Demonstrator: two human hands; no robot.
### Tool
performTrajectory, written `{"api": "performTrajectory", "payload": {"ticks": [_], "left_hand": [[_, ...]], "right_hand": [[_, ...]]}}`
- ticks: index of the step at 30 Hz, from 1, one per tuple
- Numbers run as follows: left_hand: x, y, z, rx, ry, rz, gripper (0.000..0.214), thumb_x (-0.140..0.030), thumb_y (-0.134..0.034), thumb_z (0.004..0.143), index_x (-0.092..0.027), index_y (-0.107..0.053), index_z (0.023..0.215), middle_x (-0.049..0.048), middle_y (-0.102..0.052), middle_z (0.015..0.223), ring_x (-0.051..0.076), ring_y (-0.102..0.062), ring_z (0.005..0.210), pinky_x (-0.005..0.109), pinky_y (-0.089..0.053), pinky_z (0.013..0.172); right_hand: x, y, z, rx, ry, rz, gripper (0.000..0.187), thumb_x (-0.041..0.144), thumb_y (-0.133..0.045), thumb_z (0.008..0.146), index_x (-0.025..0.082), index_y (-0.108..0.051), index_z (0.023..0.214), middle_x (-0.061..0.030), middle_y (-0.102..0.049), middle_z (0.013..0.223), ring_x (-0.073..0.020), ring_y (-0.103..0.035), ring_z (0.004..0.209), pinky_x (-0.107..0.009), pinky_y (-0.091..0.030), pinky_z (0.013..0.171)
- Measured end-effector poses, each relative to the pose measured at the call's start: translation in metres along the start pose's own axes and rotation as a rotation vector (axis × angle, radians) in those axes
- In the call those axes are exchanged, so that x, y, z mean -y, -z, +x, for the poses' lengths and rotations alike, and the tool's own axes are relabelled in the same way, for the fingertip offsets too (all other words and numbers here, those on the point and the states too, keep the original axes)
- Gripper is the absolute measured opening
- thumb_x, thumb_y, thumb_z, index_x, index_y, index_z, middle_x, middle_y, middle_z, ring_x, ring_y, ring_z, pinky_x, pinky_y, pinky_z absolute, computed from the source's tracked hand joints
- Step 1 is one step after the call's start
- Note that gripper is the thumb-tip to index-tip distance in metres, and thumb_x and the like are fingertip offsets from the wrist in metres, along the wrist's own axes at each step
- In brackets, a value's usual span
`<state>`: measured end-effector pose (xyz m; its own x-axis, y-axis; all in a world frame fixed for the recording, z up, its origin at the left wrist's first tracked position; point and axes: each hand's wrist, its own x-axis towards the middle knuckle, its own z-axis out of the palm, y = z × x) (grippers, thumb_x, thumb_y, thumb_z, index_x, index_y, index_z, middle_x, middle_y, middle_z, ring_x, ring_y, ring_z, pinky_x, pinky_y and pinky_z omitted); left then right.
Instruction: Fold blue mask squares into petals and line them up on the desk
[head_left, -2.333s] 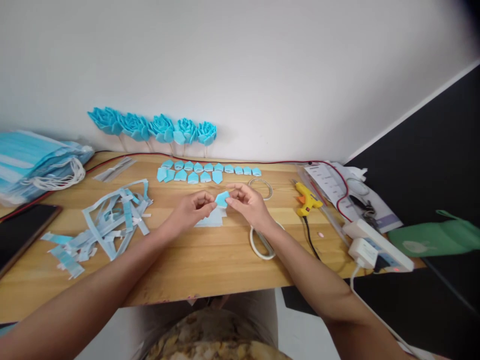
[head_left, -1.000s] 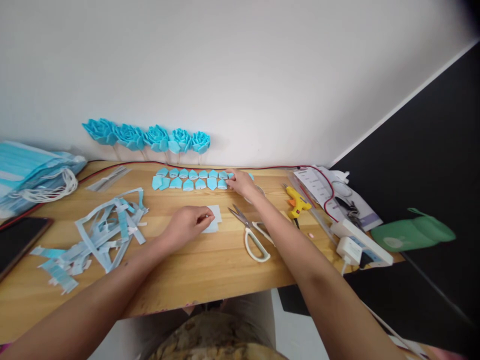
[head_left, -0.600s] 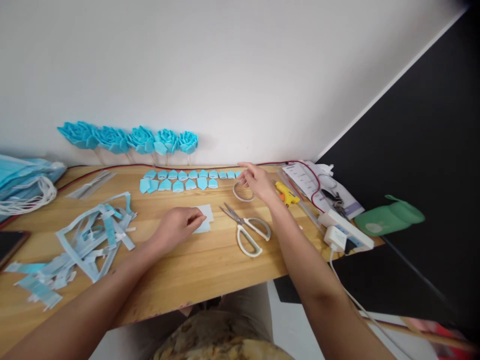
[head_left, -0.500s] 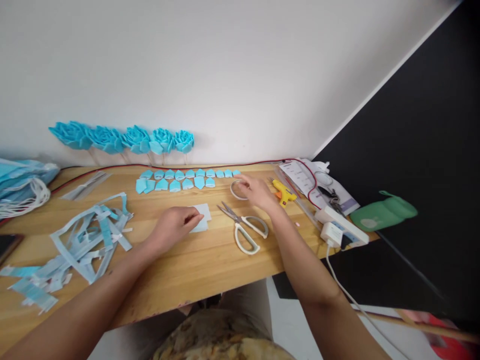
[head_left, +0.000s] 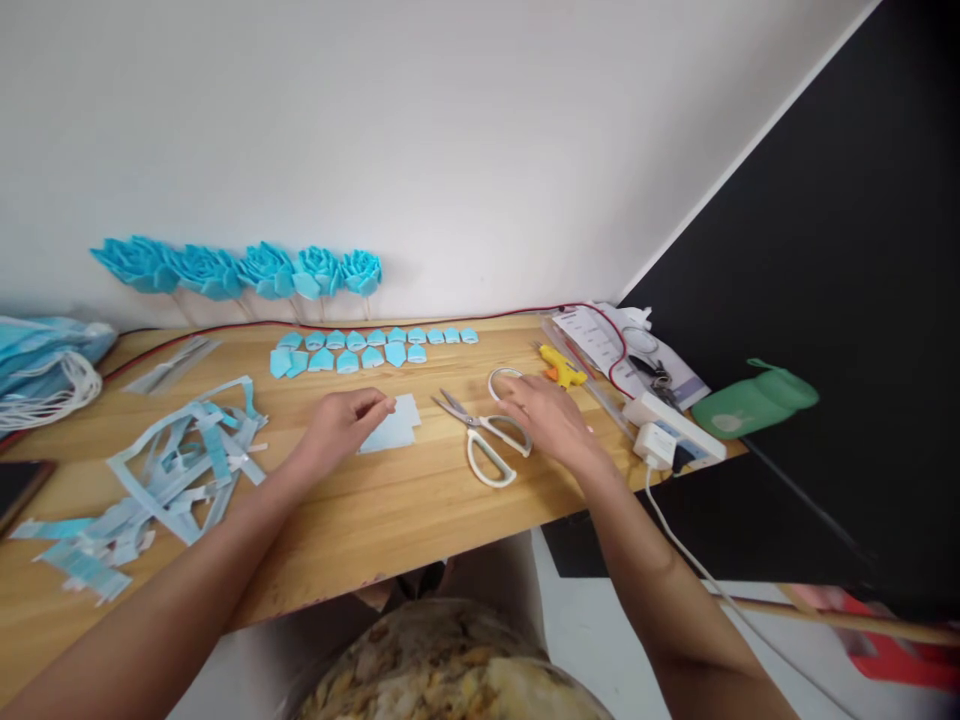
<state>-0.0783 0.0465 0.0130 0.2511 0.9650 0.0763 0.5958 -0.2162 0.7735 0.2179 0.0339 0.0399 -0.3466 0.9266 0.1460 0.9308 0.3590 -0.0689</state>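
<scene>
My right hand [head_left: 549,415] grips a thin white ring that looks like a roll of tape [head_left: 492,386], its fingers curled over the ring's right side. Just left of that hand lie scissors with white handles [head_left: 472,478], blades apart and pointing away to the left. My left hand [head_left: 341,428] is closed, thumb against forefinger, and nothing shows between them. Its fingertips are close beside a few pale blue-white cut pieces [head_left: 391,430] lying flat on the wooden table. Behind, folded blue petals [head_left: 347,362] lie in two rows.
Several blue flowers on sticks [head_left: 268,270] lean against the wall. Mask scraps [head_left: 180,460] and a stack of masks [head_left: 45,350] are at left, near a phone [head_left: 22,482]. To the right are a yellow glue gun [head_left: 561,367], a power strip [head_left: 694,443] and a green pouch [head_left: 754,403].
My right hand has come back toward me and to the right, and the tape-like ring has shifted right with it. My left hand has drawn slightly left, off the cut pieces.
</scene>
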Motion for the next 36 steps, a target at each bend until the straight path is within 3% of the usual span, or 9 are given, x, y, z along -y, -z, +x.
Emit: {"api": "performTrajectory", "payload": {"ticks": [4,9,14,17,21,26,29,33,36], "left_hand": [[0.001,0.001,0.001,-0.001,-0.004,-0.023,0.038,-0.049,-0.045,0.082,-0.018,-0.059,0.066,-0.0023,-0.046,0.056,0.013,-0.042,0.055,0.024,-0.029,0.052],[0.001,0.001,0.002,-0.032,-0.011,-0.024,0.036,-0.047,-0.045,0.082,-0.018,-0.062,0.069,-0.0011,-0.052,0.058,0.014,-0.044,0.055,0.024,-0.029,0.051],[0.002,0.004,0.003,-0.064,0.007,-0.040,0.034,-0.045,-0.046,0.081,-0.018,-0.062,0.068,-0.0012,-0.052,0.057,0.014,-0.044,0.056,0.024,-0.029,0.051],[0.003,0.005,0.004,-0.071,0.045,-0.050,0.034,-0.044,-0.046,0.081,-0.017,-0.060,0.066,-0.0018,-0.049,0.057,0.013,-0.043,0.057,0.024,-0.029,0.052],[0.002,0.006,0.004,-0.073,0.064,-0.072,0.033,-0.043,-0.047,0.080,-0.017,-0.058,0.064,-0.0032,-0.044,0.055,0.013,-0.042,0.055,0.024,-0.028,0.051],[-0.005,0.006,0.000,-0.053,0.087,-0.071,0.034,-0.040,-0.045,0.083,-0.018,-0.052,0.058,-0.0039,-0.043,0.049,0.011,-0.042,0.050,0.023,-0.030,0.050],[-0.008,0.004,-0.002,-0.017,0.088,-0.075,0.037,-0.039,-0.045,0.084,-0.018,-0.049,0.054,-0.0022,-0.049,0.050,0.012,-0.045,0.051,0.023,-0.033,0.052],[-0.005,0.000,-0.002,0.053,0.047,-0.097,0.040,-0.045,-0.045,0.085,-0.018,-0.055,0.058,0.0000,-0.057,0.056,0.013,-0.050,0.054,0.024,-0.035,0.053],[-0.001,-0.002,-0.001,0.098,0.037,-0.109,0.043,-0.049,-0.046,0.086,-0.017,-0.056,0.058,0.0006,-0.060,0.058,0.014,-0.053,0.056,0.024,-0.037,0.054]], "right_hand": [[0.020,-0.007,-0.022,0.044,0.112,0.148,0.032,0.028,-0.053,0.091,0.023,-0.055,0.122,-0.0071,-0.063,0.115,-0.0226,-0.056,0.106,-0.034,-0.044,0.090],[0.037,-0.026,-0.043,-0.025,-0.019,0.154,0.031,0.024,-0.053,0.090,0.020,-0.058,0.120,-0.0094,-0.059,0.118,-0.0249,-0.055,0.107,-0.040,-0.045,0.094],[0.033,-0.032,-0.065,-0.086,-0.117,0.191,0.033,0.024,-0.056,0.086,0.022,-0.059,0.119,-0.0096,-0.061,0.116,-0.0262,-0.056,0.105,-0.043,-0.049,0.090],[0.024,-0.026,-0.069,-0.131,-0.105,0.180,0.034,0.024,-0.057,0.084,0.027,-0.061,0.118,-0.0093,-0.063,0.111,-0.0292,-0.056,0.101,-0.047,-0.049,0.087],[0.034,-0.014,-0.042,-0.187,0.071,0.232,0.031,0.026,-0.055,0.087,0.030,-0.060,0.118,-0.0076,-0.064,0.110,-0.0281,-0.055,0.103,-0.046,-0.047,0.087],[0.068,-0.014,0.019,-0.052,0.343,0.165,0.025,0.015,-0.051,0.089,0.023,-0.062,0.110,-0.0069,-0.065,0.104,-0.0232,-0.054,0.098,-0.038,-0.046,0.083],[0.080,-0.024,0.039,0.026,0.478,0.089,0.018,0.015,-0.052,0.089,0.021,-0.064,0.100,-0.0073,-0.066,0.097,-0.0218,-0.054,0.093,-0.034,-0.044,0.078],[0.084,-0.038,0.049,0.051,0.432,0.036,0.017,0.012,-0.051,0.087,0.018,-0.065,0.095,-0.0083,-0.066,0.092,-0.0201,-0.056,0.087,-0.030,-0.041,0.071],[0.078,-0.044,0.062,0.065,0.301,0.174,0.016,0.011,-0.051,0.084,0.017,-0.066,0.087,-0.0069,-0.067,0.088,-0.0172,-0.058,0.080,-0.026,-0.038,0.066]]}}
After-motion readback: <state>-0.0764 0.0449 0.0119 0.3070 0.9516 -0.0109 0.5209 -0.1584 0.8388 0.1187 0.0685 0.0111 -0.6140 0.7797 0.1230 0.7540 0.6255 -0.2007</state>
